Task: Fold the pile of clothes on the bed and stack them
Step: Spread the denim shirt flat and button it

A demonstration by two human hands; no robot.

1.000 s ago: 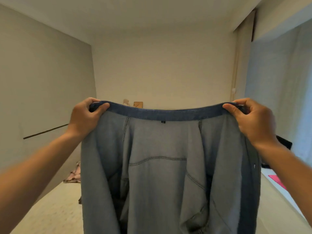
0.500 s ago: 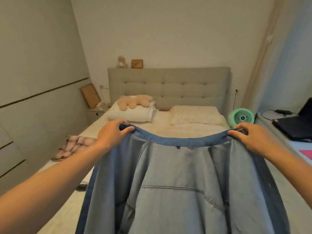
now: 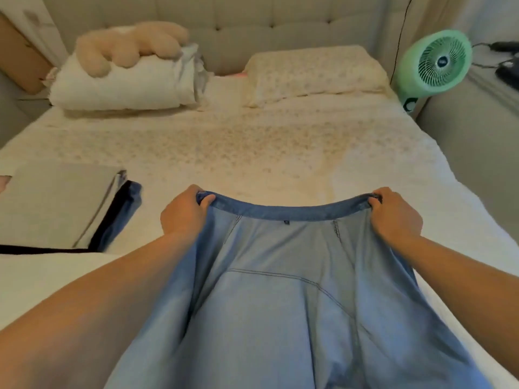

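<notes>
Hands first: left hand [image 3: 184,215] and right hand [image 3: 394,214] each clench the waistband of a pale blue denim garment [image 3: 286,299], held over the near edge of the cream speckled bed [image 3: 252,141]. Folded grey and navy clothes [image 3: 61,203] are stacked at its left edge; a white pillow [image 3: 123,85] lies by the headboard.

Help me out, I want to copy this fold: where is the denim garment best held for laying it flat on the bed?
By the two ends of its waistband, from above, as the left hand and right hand grip it: the band spreads taut and the denim garment hangs straight.
</notes>
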